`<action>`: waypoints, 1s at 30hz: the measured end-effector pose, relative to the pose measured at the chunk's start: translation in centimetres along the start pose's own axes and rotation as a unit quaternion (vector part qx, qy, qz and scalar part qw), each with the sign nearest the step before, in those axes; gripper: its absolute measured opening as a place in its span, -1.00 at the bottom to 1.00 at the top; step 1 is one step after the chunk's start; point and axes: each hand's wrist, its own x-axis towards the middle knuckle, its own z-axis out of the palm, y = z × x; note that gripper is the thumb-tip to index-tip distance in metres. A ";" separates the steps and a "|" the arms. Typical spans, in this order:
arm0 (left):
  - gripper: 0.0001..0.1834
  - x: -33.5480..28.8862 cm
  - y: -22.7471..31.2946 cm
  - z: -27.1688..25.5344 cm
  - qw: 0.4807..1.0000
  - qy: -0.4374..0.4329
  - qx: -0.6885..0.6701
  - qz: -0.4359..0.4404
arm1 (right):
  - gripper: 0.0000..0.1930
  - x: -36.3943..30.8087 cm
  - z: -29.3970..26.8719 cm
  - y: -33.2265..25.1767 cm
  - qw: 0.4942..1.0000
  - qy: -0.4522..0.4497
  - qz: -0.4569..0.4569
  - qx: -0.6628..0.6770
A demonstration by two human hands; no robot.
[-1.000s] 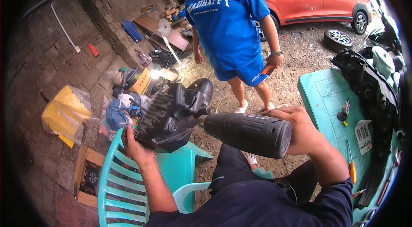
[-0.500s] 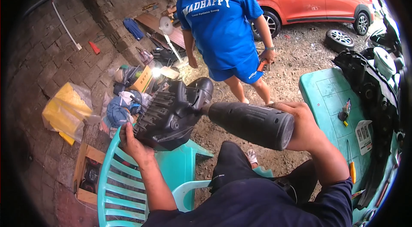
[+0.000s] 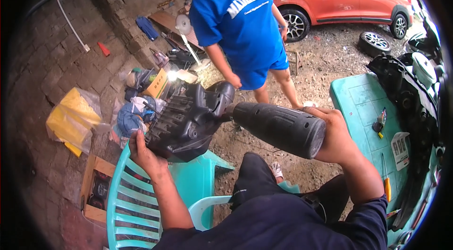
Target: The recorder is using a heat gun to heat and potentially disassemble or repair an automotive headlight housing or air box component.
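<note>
My left hand (image 3: 148, 155) grips the near left edge of a black ribbed plastic housing (image 3: 188, 127), holding it up over a green plastic chair (image 3: 191, 186). A rounded boot or cap bulges from the housing's far right end. My right hand (image 3: 332, 136) is closed around a black heat gun (image 3: 278, 127); its handle is mostly hidden behind the barrel and hand. The gun's brownish nozzle points left at the housing's right side, close to it. Whether they touch, I cannot tell.
A person in blue (image 3: 240, 28) stands just beyond the housing. On my right, a green table (image 3: 363, 108) bears tools and a large black car part (image 3: 410, 103). Clutter and a box with a lamp unit (image 3: 96, 191) lie left. An orange car (image 3: 339, 0) stands behind.
The person in blue has turned and shifted, one hand now near the housing's far end. My hands, housing and heat gun have barely moved.
</note>
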 end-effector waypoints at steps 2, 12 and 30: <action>-0.61 0.0 0.2 -0.1 1.000 0.002 0.001 0.001 | -0.42 0.0 0.0 0.0 1.000 0.001 -0.016 0.004; -0.60 1.1 -1.1 -1.0 1.000 -0.003 0.000 -0.006 | -0.33 0.4 0.3 0.0 0.997 -0.039 -0.068 0.003; -0.52 2.4 -3.2 -3.1 0.976 -0.055 -0.098 -0.188 | -0.41 -0.5 0.0 0.5 0.997 0.025 -0.060 0.033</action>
